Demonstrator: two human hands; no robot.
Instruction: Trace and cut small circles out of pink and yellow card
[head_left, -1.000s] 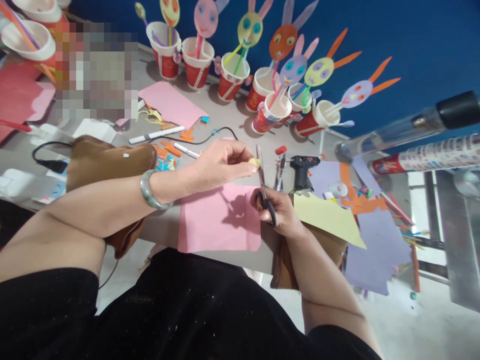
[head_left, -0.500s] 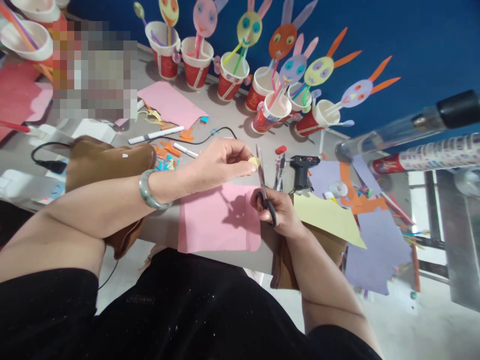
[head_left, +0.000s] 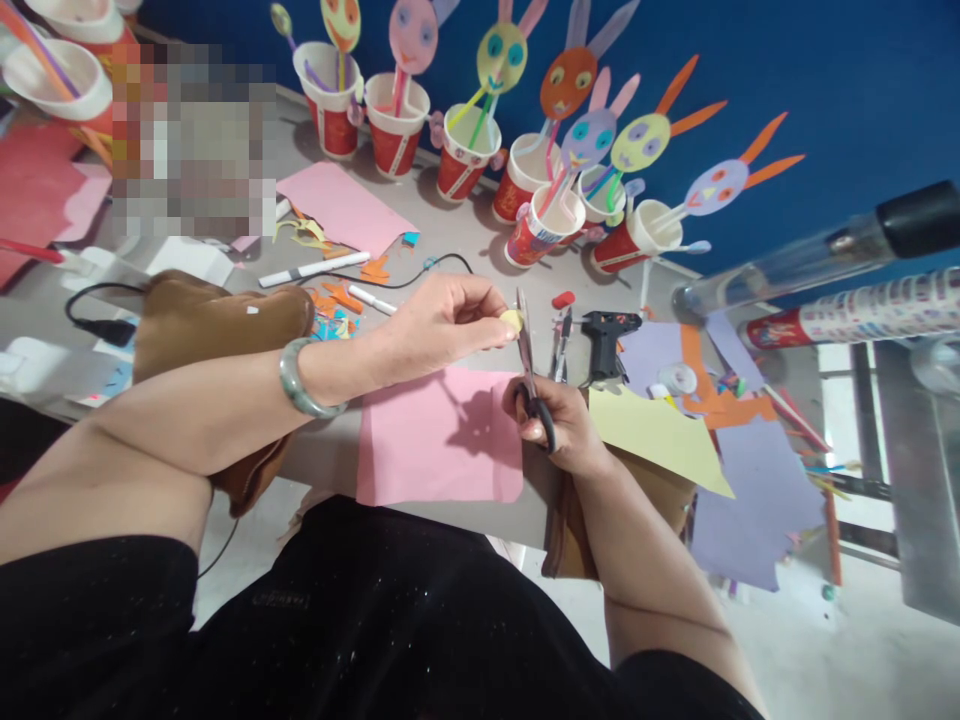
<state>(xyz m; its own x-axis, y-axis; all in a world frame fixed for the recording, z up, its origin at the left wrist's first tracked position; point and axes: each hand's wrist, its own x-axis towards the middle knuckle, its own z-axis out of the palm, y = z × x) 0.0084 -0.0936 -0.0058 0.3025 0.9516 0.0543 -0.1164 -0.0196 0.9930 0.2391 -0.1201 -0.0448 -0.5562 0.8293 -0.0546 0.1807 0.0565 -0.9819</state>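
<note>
Between thumb and forefinger, my left hand (head_left: 450, 330) pinches a small yellow paper piece (head_left: 512, 320) with a rounded edge. A pair of scissors (head_left: 526, 345) with black handles is in my right hand (head_left: 559, 425), its fingers in the loops. The blades point away from me and lie right beside the yellow piece; whether they touch it I cannot tell. Under both hands lies a pink paper sheet (head_left: 427, 450) bearing their shadow. A jade-coloured bangle (head_left: 298, 385) circles my left wrist.
Red-and-white paper cups (head_left: 394, 135) with paper rabbit heads stand along the blue wall. Right of my hands lie a black glue gun (head_left: 606, 340), yellow paper (head_left: 652, 430) and purple paper (head_left: 757, 500). A brown pouch (head_left: 217, 320), a white marker (head_left: 315, 268) and paper scraps (head_left: 334, 300) lie left.
The scissor blades look slightly closer together, and the yellow piece shows a little more of its round outline. Both hands stay in nearly the same place.
</note>
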